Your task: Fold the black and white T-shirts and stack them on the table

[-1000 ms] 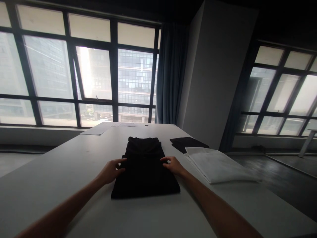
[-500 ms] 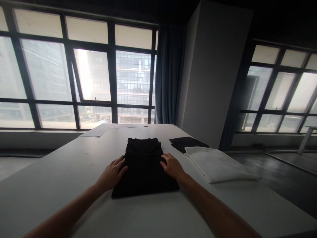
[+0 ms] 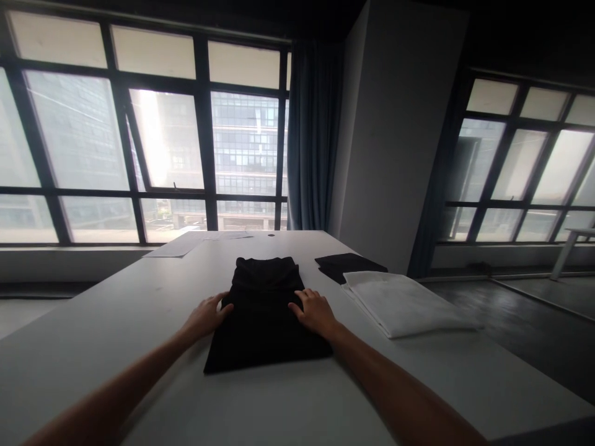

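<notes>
1. A folded black garment (image 3: 264, 322) lies at the middle of the white tabletop (image 3: 116, 322).
2. The left hand (image 3: 204, 317) rests at the garment's left edge, fingers loosely spread, gripping nothing.
3. The right hand (image 3: 315, 311) lies flat on its right side, fingers spread.
4. Right of the garment lie a folded white cloth (image 3: 404, 303) and a smaller black cloth (image 3: 348, 265).

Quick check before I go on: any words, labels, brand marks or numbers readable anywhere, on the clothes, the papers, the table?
None can be read.
Black folded garment under the left hand and right hand: no label or print shows.
White folded cloth and small black folded cloth: plain.
Papers at the table's far end: too far and blurred to tell.
</notes>
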`<state>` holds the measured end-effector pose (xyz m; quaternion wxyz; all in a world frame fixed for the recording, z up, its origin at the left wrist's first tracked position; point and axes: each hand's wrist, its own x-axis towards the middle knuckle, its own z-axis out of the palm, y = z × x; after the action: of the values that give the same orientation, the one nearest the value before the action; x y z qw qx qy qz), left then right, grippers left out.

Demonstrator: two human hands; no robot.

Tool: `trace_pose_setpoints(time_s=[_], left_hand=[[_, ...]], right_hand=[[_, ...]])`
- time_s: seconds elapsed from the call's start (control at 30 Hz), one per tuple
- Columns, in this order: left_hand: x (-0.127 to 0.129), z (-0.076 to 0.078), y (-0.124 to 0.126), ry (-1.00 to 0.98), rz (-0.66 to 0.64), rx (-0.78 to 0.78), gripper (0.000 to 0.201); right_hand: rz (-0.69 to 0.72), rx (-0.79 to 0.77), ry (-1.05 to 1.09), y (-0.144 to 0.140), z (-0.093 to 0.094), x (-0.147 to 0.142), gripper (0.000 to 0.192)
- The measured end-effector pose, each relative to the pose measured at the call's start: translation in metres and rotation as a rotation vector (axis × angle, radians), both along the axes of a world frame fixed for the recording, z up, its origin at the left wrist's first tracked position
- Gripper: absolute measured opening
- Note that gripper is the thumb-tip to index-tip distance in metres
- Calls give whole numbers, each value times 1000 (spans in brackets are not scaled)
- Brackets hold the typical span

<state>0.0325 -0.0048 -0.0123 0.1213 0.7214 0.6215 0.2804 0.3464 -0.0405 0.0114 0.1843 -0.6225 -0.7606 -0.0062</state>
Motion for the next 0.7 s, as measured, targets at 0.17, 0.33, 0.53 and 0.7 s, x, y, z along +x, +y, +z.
trace_pose_setpoints(time_s=[0.17,0.33,0.53,0.7], left_hand=[[2,23,23,-324,-16,-89,40],[14,30,26,-660,-174,28,48],[12,18,27,-298,-81,49,47],[26,22,4,103,-187,293,49]], right_hand=[[-35,-8,101,26,-12,19,45],[61,59,264,33,-14,26,39],[4,47,204,28,-9,25,42],[26,23,103,15,-2,13,51]])
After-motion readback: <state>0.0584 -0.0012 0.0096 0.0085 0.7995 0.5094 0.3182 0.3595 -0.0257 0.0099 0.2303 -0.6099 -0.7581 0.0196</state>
